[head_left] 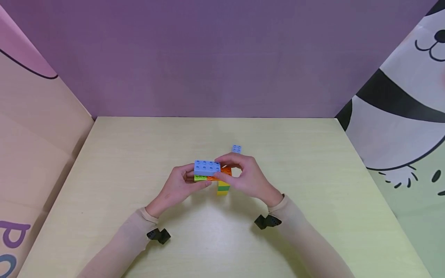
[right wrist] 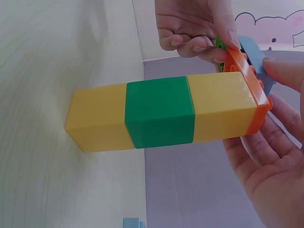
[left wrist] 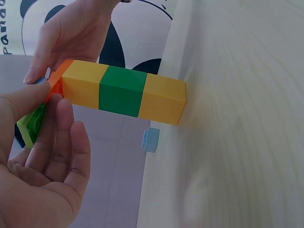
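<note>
A tower of yellow, green (right wrist: 160, 111) and yellow building bricks stands upright on the table. Across its top lies an orange brick (head_left: 226, 170), with a lime green brick (head_left: 200, 178) to its left. The long blue brick (head_left: 206, 168) is on top of both. My left hand (head_left: 177, 186) holds the left part of these bricks, thumb in front near the orange one and fingers behind and beneath. My right hand (head_left: 249, 177) pinches the blue brick near its right end, thumb in front, index finger behind. Whether the blue brick is pressed fully down cannot be told.
A small blue brick (head_left: 236, 148) sits on the table (head_left: 139, 143) behind the right hand. A purple wall (head_left: 215, 58) rises at the far table edge, with printed panels left and right. Black wrist cameras (head_left: 158, 235) hang under both sleeves.
</note>
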`<state>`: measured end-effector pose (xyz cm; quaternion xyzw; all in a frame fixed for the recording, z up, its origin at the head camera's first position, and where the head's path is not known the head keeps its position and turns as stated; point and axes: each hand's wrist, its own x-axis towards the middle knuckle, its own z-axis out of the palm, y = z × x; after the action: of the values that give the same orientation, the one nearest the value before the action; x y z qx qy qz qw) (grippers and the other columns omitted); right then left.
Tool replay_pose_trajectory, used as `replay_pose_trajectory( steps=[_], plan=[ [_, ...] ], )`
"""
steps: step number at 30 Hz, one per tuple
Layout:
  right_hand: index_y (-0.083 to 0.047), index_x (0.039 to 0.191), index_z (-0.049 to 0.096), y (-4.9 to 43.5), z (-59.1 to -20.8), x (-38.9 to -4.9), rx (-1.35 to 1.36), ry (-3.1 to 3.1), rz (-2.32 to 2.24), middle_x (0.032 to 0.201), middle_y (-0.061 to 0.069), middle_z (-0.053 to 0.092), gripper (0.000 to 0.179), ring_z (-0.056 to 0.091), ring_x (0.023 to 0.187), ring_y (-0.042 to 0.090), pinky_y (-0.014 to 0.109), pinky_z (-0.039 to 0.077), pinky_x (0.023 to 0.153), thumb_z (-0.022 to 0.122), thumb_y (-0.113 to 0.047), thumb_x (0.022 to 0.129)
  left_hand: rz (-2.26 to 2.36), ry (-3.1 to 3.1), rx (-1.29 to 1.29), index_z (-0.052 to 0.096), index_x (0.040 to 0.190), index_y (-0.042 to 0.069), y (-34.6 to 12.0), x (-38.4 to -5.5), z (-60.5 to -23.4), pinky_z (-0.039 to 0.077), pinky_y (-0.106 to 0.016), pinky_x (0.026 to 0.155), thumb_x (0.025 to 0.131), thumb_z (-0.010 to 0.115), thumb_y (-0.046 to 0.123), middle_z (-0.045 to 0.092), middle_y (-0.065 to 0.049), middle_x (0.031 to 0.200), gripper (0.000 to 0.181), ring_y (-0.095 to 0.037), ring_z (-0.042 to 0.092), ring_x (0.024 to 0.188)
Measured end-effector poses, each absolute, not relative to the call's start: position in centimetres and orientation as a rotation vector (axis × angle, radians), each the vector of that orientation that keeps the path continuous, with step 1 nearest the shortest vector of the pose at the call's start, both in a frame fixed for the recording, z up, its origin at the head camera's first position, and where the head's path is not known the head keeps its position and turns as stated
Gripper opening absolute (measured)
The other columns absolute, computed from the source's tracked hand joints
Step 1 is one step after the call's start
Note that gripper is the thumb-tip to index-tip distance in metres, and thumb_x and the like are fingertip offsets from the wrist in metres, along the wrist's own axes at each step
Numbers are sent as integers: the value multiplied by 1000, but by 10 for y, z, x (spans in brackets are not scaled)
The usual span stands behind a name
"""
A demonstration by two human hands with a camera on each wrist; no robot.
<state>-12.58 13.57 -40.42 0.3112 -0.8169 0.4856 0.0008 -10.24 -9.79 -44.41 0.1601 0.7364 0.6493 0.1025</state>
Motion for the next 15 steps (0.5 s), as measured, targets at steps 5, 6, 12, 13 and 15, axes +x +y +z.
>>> replay_pose_trajectory(
  steps=[5, 6, 12, 13, 15],
  plan=[
    [-15, 114, 71, 137, -404, -125, 1025, -2520, 1505, 109, -2, 71, 31, 66, 91, 12, 37, 58, 85, 80, -19, 85, 1901, 2184, 462, 67, 124, 16, -98, -103, -443, 60, -28, 80, 84, 80, 25, 73, -4, 118, 43, -17, 74, 94],
    [-15, 114, 71, 138, -404, -125, 1033, -2514, 1500, 109, -2, 71, 31, 66, 91, 12, 37, 59, 85, 80, -19, 85, 1899, 2183, 462, 67, 124, 16, -98, -103, -442, 60, -28, 79, 84, 80, 25, 74, -4, 118, 43, -17, 74, 94],
    [-17, 114, 72, 138, -401, -124, 1044, -2511, 1458, 109, -5, 71, 31, 65, 91, 9, 31, 58, 84, 80, -22, 84, 1898, 2185, 452, 68, 121, 15, -98, -104, -440, 60, -29, 78, 84, 80, 24, 75, -3, 114, 40, -18, 74, 93],
    [-17, 114, 72, 138, -401, -124, 1046, -2509, 1450, 108, -6, 71, 31, 65, 91, 9, 31, 58, 84, 80, -22, 84, 1897, 2187, 448, 69, 121, 16, -97, -104, -440, 60, -30, 78, 84, 80, 24, 75, -3, 113, 39, -18, 74, 92],
    [-18, 113, 72, 138, -401, -124, 1053, -2498, 1442, 108, -6, 71, 31, 64, 91, 9, 30, 58, 83, 80, -22, 84, 1894, 2191, 443, 69, 120, 16, -97, -104, -438, 59, -30, 78, 84, 80, 24, 76, -3, 112, 38, -18, 74, 92]
  ],
)
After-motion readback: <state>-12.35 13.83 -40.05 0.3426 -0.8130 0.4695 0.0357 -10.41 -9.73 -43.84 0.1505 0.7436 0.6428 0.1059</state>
